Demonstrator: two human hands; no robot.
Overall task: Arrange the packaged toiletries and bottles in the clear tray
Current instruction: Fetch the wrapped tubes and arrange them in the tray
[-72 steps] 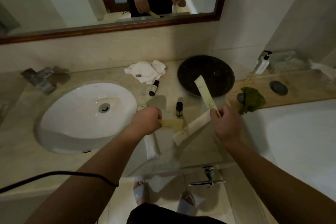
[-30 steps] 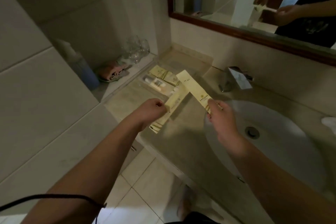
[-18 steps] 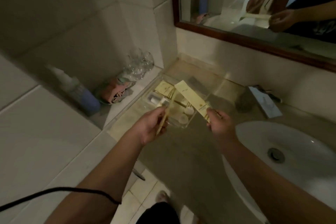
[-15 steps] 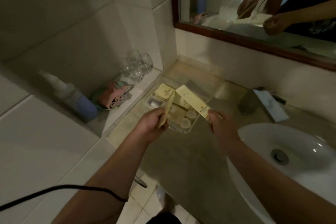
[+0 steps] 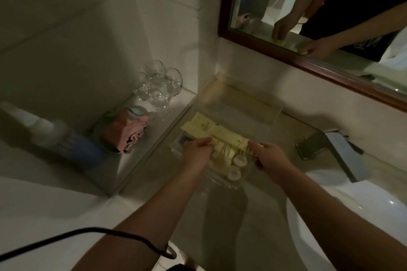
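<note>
The clear tray (image 5: 273, 114) stands on the counter in the corner below the mirror. Pale yellow toiletry packets (image 5: 200, 126) lie flat in its left half. Several small white-capped bottles (image 5: 234, 174) lie at its near end. My left hand (image 5: 198, 155) reaches into the near left of the tray and pinches the end of a yellow packet. My right hand (image 5: 269, 158) holds the near end of a long yellow packet (image 5: 229, 137), which lies low across the tray on top of the others.
Upturned glasses (image 5: 159, 86) and a folded pink cloth (image 5: 125, 131) sit on the ledge left of the tray, with a blue bottle (image 5: 72, 145) further left. The tap (image 5: 330, 149) and white basin (image 5: 352, 215) are to the right. A black cable (image 5: 88, 235) crosses my left forearm.
I turned from the right of the sink to the corner tray. Both hands carried the packets down from above the tray and now hold them low inside it.
</note>
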